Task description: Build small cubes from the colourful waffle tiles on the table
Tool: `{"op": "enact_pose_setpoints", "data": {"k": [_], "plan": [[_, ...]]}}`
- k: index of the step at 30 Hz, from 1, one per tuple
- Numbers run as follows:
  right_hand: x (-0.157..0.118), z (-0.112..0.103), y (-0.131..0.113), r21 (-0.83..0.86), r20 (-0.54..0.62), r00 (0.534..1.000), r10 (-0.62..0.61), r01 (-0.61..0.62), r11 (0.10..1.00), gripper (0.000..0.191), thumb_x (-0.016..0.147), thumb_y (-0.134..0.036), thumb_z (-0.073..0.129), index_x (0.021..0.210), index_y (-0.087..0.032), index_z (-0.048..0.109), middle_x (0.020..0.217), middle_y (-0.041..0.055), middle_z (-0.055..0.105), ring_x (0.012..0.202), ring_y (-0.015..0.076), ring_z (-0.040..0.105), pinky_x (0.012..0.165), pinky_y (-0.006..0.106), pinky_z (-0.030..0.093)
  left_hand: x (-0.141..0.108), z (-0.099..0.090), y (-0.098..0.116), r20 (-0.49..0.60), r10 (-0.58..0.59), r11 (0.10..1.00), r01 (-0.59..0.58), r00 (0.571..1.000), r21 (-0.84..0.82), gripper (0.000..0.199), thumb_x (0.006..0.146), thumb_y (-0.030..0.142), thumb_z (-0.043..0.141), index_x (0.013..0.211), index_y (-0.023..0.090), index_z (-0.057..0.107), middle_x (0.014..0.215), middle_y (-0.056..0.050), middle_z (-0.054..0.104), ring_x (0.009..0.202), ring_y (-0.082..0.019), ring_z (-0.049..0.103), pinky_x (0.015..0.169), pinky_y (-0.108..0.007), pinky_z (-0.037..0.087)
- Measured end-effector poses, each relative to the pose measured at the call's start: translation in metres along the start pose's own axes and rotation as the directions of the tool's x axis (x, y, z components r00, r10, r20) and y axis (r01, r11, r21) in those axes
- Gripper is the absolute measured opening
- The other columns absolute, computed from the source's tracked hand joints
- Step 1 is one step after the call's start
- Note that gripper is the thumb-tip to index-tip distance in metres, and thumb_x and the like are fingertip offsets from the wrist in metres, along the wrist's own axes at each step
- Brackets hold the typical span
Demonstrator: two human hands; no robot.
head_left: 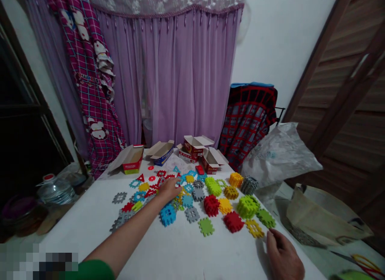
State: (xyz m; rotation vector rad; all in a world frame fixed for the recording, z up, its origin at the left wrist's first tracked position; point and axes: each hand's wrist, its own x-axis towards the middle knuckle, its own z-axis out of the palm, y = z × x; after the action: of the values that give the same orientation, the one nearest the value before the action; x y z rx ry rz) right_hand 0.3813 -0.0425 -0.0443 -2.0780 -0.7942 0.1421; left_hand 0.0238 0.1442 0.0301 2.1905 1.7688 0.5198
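Observation:
My left hand (170, 189) reaches over the middle of a spread of plastic interlocking blocks, its fingers bent together among blue and yellow pieces; whatever they grip is hidden. Just below it stands a blue block stack (167, 214). At the table's right edge, my right hand (284, 254) is curled, and the inside of its fingers does not show. Nearest to that hand are a yellow openwork piece (255, 228) and a green flat piece (266, 218). A dark red stack (234, 222), a lime green stack (248, 206) and a red stack (211, 205) lie farther in.
Opened cardboard boxes, such as a red one (132, 163) and a blue one (164, 153), line the back of the white table (192, 256). Grey pieces (119, 197) lie at left. Beyond the right edge are a plastic bag (276, 151) and a cloth bag (321, 216).

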Motion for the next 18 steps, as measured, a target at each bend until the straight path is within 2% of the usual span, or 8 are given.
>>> {"op": "enact_pose_setpoints", "data": {"k": [1,3,6,9,13,18], "plan": [[0.001,0.000,0.002,0.017,0.002,1.000,-0.002,0.002,1.000,0.056,0.066,-0.061,0.046,0.095,-0.020,0.071,0.103,0.0114,0.071,0.080,0.0280,0.065,0.069,0.038,0.049,0.012,0.002,0.008,0.024,0.020,0.993,-0.022,1.000,0.113,0.041,0.082,0.031,0.062,0.123,0.025,0.063,0.134,-0.006,0.063,0.125,-0.024,0.056,0.108,-0.036,0.040],[0.004,0.001,0.007,0.049,0.003,1.000,-0.003,0.003,0.999,0.057,0.064,-0.063,0.048,0.094,-0.021,0.072,0.103,0.0111,0.072,0.074,0.0267,0.065,0.069,0.038,0.050,0.034,0.010,0.022,0.065,0.043,0.976,-0.056,0.997,0.210,0.046,0.082,0.031,0.062,0.128,0.024,0.060,0.141,-0.008,0.058,0.132,-0.026,0.050,0.112,-0.040,0.035],[0.006,0.001,0.014,0.079,0.012,1.000,0.002,-0.003,0.997,0.056,0.063,-0.064,0.052,0.092,-0.022,0.073,0.099,0.0101,0.073,0.070,0.0254,0.065,0.067,0.037,0.051,0.061,0.024,0.032,0.118,0.062,0.965,-0.090,0.991,0.246,0.050,0.080,0.032,0.065,0.129,0.023,0.059,0.140,-0.009,0.058,0.132,-0.028,0.049,0.110,-0.042,0.036],[0.007,0.002,0.017,0.094,0.034,0.999,0.006,-0.010,0.996,0.053,0.063,-0.064,0.055,0.092,-0.023,0.073,0.094,0.0086,0.074,0.068,0.0242,0.066,0.064,0.035,0.052,0.079,0.035,0.036,0.169,0.059,0.951,-0.107,0.984,0.291,0.046,0.079,0.036,0.067,0.122,0.022,0.062,0.131,-0.010,0.065,0.127,-0.030,0.054,0.107,-0.045,0.039],[0.005,0.003,0.014,0.124,-0.010,1.000,-0.013,0.014,0.992,0.051,0.062,-0.062,0.055,0.088,-0.022,0.074,0.090,0.0084,0.074,0.062,0.0224,0.063,0.063,0.035,0.051,0.088,0.038,0.035,0.198,0.055,0.937,-0.119,0.979,0.329,0.038,0.081,0.038,0.065,0.115,0.022,0.067,0.122,-0.010,0.070,0.121,-0.031,0.059,0.105,-0.046,0.039],[0.002,0.003,0.005,0.148,-0.065,0.997,-0.041,0.050,0.988,0.051,0.062,-0.059,0.053,0.086,-0.019,0.074,0.091,0.0103,0.074,0.063,0.0217,0.063,0.065,0.034,0.052,0.081,0.029,0.025,0.173,0.056,0.937,-0.111,0.983,0.330,0.047,0.085,0.039,0.059,0.129,0.021,0.059,0.125,-0.011,0.069,0.120,-0.029,0.060,0.104,-0.041,0.041]]}}
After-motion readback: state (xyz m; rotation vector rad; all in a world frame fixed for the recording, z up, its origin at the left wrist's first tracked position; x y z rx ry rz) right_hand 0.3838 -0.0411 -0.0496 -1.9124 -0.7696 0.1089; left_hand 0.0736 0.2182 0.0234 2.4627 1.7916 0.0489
